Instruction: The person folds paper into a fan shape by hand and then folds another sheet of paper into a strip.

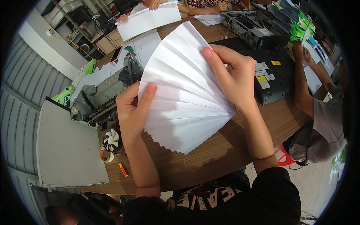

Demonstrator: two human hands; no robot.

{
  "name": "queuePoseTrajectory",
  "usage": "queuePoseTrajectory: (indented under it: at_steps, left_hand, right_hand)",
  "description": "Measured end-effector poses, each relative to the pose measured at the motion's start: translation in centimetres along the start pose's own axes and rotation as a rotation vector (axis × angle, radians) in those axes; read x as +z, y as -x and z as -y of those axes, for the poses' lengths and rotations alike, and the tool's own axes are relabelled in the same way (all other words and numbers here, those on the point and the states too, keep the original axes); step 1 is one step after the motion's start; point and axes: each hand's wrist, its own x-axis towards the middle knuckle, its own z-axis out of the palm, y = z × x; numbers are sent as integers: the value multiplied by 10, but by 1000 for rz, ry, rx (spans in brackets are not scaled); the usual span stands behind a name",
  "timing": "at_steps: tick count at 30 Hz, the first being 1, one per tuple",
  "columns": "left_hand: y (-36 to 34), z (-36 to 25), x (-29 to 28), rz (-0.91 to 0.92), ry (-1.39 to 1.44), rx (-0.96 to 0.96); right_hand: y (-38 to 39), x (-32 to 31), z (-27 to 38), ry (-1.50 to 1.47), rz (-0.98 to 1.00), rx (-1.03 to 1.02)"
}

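A white pleated paper fan [183, 90] is spread out above the brown wooden table, its folds gathering to a point at the right. My left hand [135, 107] pinches the fan's curved left edge, thumb on top and fingers mostly behind the paper. Along the upper right edge, my right hand [234, 73] grips the fan between thumb and fingers. The lower pleats stay folded closer together than the upper ones. Both hands are closed on the paper.
Left stands a grey machine part [101, 95], with a small fan [111, 140], tape roll [107, 153] and orange-yellow screwdriver [123, 169] nearer me. Right lie a black panel [275, 80] and an opened computer case [251, 28]. Across the table, another person holds folded paper [150, 20]; someone sits at right [318, 123].
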Motion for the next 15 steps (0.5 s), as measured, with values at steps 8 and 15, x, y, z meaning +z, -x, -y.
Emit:
queuePoseTrajectory:
  at_steps: [8, 15]
  left_hand:
    - [-4, 10, -7, -90, -125, 0]
    - [-10, 18, -34, -291, 9, -9]
  right_hand:
    - [-7, -9, -11, -197, 216, 55]
    - [-7, -14, -24, -129, 556, 100]
